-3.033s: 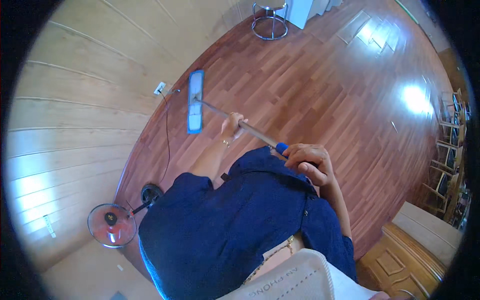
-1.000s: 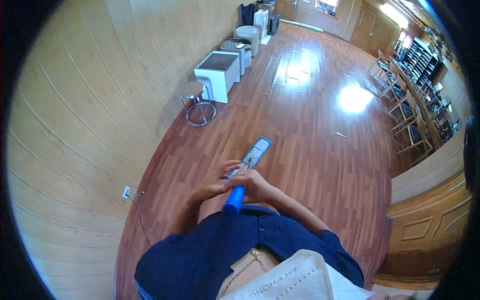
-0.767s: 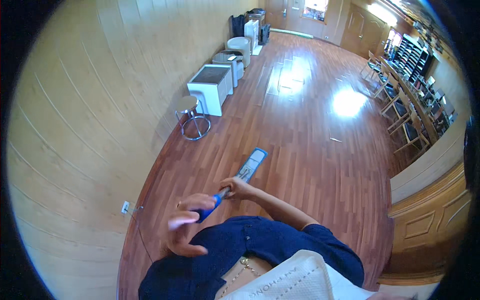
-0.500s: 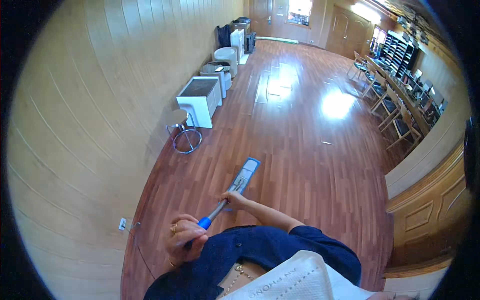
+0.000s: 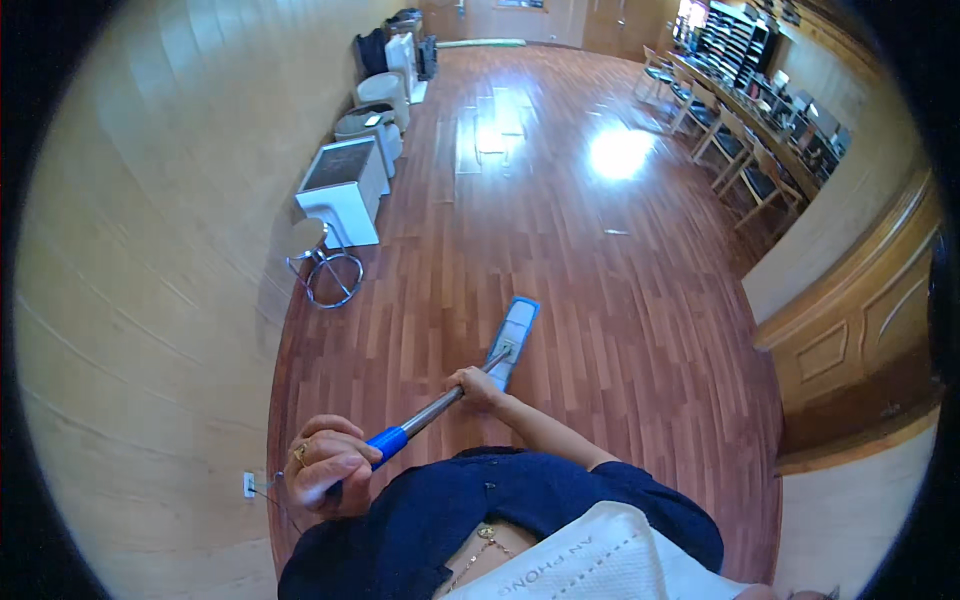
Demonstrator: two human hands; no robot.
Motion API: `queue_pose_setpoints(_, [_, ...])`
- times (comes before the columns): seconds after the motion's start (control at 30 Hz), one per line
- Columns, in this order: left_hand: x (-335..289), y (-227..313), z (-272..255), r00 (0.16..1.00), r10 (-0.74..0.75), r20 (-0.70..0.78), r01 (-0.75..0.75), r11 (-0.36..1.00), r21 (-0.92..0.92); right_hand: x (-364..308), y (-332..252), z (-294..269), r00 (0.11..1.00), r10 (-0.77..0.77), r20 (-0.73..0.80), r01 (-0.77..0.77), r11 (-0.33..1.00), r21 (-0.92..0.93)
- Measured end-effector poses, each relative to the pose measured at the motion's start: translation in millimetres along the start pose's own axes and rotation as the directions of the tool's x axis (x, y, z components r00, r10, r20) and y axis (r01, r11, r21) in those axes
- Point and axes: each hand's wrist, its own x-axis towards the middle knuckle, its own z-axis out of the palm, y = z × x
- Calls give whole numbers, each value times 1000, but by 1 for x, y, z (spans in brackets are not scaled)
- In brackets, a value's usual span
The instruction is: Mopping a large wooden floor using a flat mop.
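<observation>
No packages, labels, signs or screens can be made out

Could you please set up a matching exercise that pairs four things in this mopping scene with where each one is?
Things:
1. left hand
2. right hand
3. mop head
4. round stool

Places:
A. flat on the wooden floor, ahead of the person
B. gripping the blue end of the mop handle
C. beside the white box unit, near the left wall
D. gripping the metal part of the handle, lower down towards the mop head

Pairs: 1-B, 2-D, 3-A, 4-C
</observation>
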Motion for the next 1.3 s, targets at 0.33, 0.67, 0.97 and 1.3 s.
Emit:
queue_pose_setpoints(0.33, [44, -122, -51, 991, 71, 114, -17, 906, -422, 8, -34, -10, 869, 321, -377, -375, 924, -78])
queue_pose_setpoints(0.67, [242, -217, -78, 949, 220, 226, 49, 605, -795, 76, -176, -67, 498, 483, -720, -649, 758, 60])
queue_pose_setpoints(0.97, [366, -406, -59, 942, 300, 148, 60, 284, -957, 229, -198, -145, 232, 580, -781, -860, 498, 115])
queue_pose_setpoints(1.3, [443, -554, 92, 936, 332, 117, 93, 86, -992, 309, -128, -238, -83, 558, -825, -927, 261, 270])
